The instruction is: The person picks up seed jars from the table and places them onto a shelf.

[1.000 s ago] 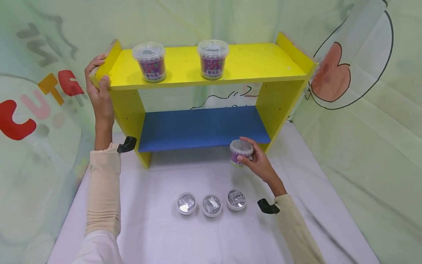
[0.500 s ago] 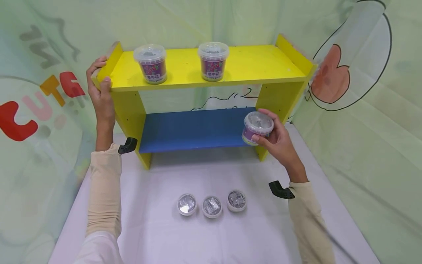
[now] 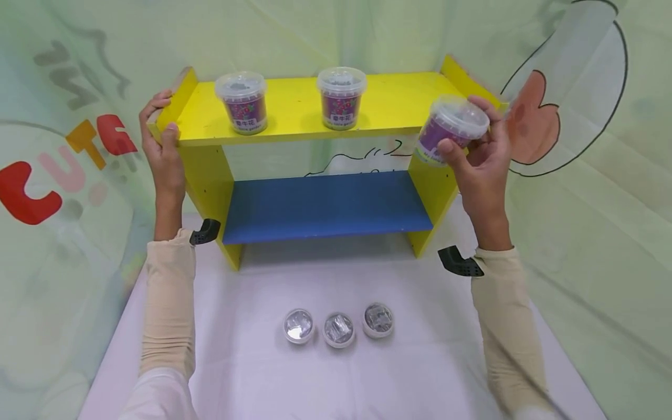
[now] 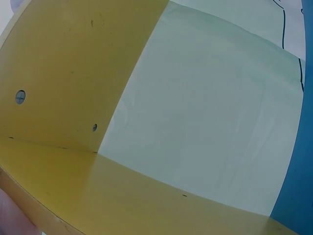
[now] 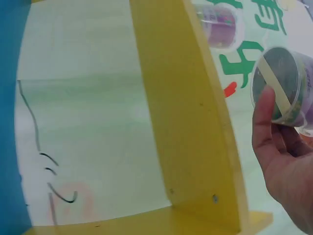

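Observation:
My left hand (image 3: 164, 154) grips the top left corner of a yellow and blue shelf unit (image 3: 399, 96), fingers over the outer side and thumb at the front. In the left wrist view only a sliver of that hand shows, at the lower left. My right hand (image 3: 485, 169) holds a clear-lidded plastic tub (image 3: 455, 122) with a purple label, slightly tilted, by the right front end of the top board. The right wrist view shows the tub's base with a pale strip across it and a digit pressed there.
Two similar tubs, a left one (image 3: 244, 105) and a middle one (image 3: 341, 99), stand upright on the yellow top board. Below it is a blue shelf board (image 3: 325, 204). Three small round containers (image 3: 338, 330) sit in a row on the white-covered table (image 3: 294, 385). Printed cloth hangs around.
My right hand has raised the tub from low in front of the blue board, up and to the right, to the top board's height. My left hand keeps its grip.

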A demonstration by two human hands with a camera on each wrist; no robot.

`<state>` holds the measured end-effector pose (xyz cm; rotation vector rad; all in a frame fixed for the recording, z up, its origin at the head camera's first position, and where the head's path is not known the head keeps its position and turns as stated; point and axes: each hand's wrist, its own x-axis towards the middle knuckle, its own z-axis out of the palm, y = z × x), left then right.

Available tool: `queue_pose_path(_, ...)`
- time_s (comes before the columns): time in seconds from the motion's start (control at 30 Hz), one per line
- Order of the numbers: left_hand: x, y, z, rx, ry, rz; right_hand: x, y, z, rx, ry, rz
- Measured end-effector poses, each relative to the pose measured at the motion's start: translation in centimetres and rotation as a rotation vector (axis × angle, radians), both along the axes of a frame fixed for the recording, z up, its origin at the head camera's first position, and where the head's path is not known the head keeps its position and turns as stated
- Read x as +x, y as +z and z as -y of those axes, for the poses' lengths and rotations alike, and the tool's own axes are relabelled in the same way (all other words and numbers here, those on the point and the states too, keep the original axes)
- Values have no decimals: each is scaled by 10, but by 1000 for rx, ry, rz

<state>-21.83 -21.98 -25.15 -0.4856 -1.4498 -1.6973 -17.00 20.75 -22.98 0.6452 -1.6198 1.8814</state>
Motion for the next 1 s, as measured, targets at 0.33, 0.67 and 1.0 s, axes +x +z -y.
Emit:
queue_pose_path(0.33, 1, 3, 1, 31, -18, -3, -35, 30, 12, 146, -171, 47)
queue_pose_path(0.67, -1, -2, 0, 18, -11, -13, -53, 23, 12, 250, -252, 97)
queue_pose_path(1.0, 3, 2, -2, 16, -11, -5, -47, 15, 5, 460, -351, 145)
